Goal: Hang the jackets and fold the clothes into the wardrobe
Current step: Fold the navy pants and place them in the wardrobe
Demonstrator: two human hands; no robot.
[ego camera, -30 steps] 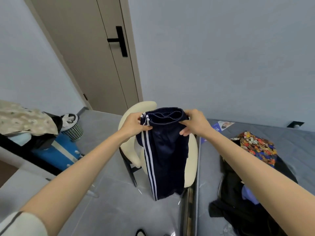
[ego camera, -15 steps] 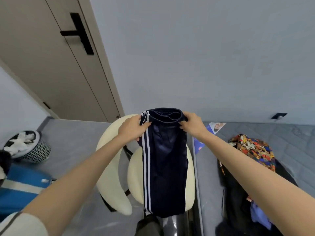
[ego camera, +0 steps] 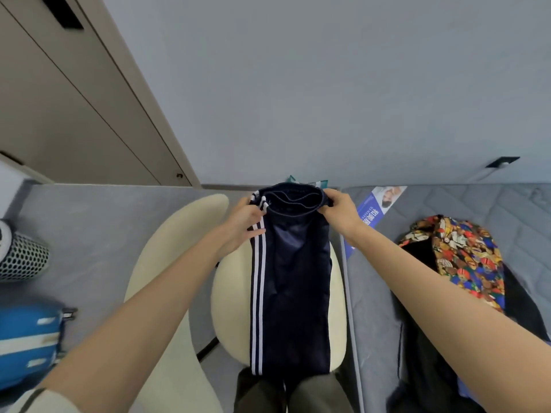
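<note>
Navy track pants [ego camera: 293,281] with white side stripes hang straight down in front of me, over the seat of a cream chair [ego camera: 229,296]. My left hand [ego camera: 246,222] pinches the waistband at its left, striped edge. My right hand [ego camera: 338,208] grips the waistband's right edge. The waist opening faces up between both hands. The wardrobe is not in view.
On the grey mattress [ego camera: 465,204] to the right lie a colourful patterned garment [ego camera: 465,254], dark clothes [ego camera: 426,368] and a blue leaflet [ego camera: 377,204]. A mesh bin [ego camera: 22,257] and a blue suitcase [ego camera: 28,341] stand at the left. A beige door [ego camera: 68,114] is at back left.
The view has tipped down and swung right, closer to the chair. The pants, still held at the waistband by both hands, now hang over the chair seat.
</note>
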